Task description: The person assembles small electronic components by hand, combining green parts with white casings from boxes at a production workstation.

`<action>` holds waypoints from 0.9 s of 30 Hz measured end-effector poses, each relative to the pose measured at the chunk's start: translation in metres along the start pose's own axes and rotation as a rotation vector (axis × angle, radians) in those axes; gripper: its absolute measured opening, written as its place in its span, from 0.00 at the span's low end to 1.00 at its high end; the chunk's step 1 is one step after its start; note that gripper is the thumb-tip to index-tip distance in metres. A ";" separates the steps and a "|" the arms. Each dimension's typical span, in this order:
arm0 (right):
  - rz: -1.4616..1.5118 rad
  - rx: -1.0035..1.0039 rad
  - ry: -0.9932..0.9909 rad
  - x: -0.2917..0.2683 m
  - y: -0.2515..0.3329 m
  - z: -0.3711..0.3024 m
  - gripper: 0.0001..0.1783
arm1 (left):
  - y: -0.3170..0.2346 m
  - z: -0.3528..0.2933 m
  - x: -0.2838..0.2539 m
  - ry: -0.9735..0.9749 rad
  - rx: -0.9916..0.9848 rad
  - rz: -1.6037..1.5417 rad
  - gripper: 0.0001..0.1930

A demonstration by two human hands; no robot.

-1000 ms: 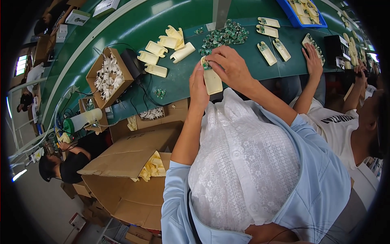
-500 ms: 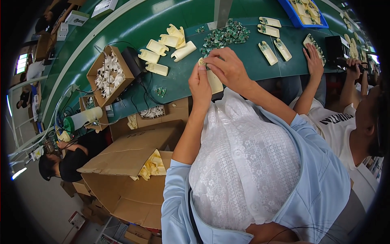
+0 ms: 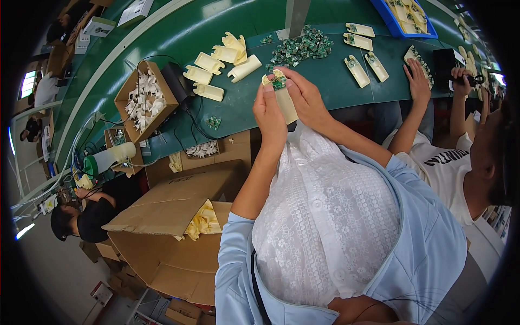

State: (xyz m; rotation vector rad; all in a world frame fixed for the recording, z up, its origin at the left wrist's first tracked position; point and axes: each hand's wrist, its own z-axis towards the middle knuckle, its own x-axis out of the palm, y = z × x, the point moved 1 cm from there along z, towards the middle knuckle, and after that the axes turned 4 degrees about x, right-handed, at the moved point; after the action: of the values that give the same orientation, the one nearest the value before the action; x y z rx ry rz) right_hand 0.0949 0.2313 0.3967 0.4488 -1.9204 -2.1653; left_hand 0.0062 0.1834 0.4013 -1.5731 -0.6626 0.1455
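Note:
Between my hands is a cream plastic shell (image 3: 286,106) with a small green circuit board (image 3: 278,83) seated at its far end. My left hand (image 3: 268,112) grips the shell's left edge, thumb near the board. On the opposite edge, my right hand (image 3: 307,99) is closed with its thumb beside the board. A heap of green circuit boards (image 3: 303,47) lies on the green table just beyond my hands. To the left are several bare cream shells (image 3: 245,68). Shells fitted with boards (image 3: 357,71) rest to the right.
A cardboard box of white parts (image 3: 146,101) stands left beside a black device (image 3: 177,81). A large open carton (image 3: 162,244) with cream shells is at my left. A blue tray (image 3: 403,19) sits far right. A co-worker's hand (image 3: 419,81) is on the table at right.
My right hand has shifted from pinching over the shell's far end to holding its right edge. The circuit board in the shell is now uncovered.

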 end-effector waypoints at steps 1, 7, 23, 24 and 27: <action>-0.027 -0.044 -0.023 0.000 0.000 0.000 0.16 | 0.000 -0.001 0.000 -0.001 0.000 -0.001 0.18; -0.038 -0.009 0.083 -0.001 0.000 0.006 0.18 | 0.002 0.001 -0.002 -0.022 0.009 0.000 0.19; -0.804 -0.059 -0.240 -0.100 -0.125 -0.008 0.33 | 0.101 0.090 -0.136 -0.609 0.200 0.863 0.18; -0.811 -0.066 -0.242 -0.114 -0.136 -0.008 0.33 | 0.106 0.100 -0.168 -0.647 0.072 0.847 0.19; -1.053 -0.071 -0.246 -0.159 -0.160 -0.014 0.33 | 0.094 0.106 -0.167 -0.691 0.107 0.988 0.19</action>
State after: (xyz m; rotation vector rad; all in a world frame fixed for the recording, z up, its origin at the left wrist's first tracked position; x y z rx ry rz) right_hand 0.2548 0.2954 0.2501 1.5116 -1.9321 -2.9720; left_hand -0.1508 0.1967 0.2491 -1.6145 -0.3160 1.4773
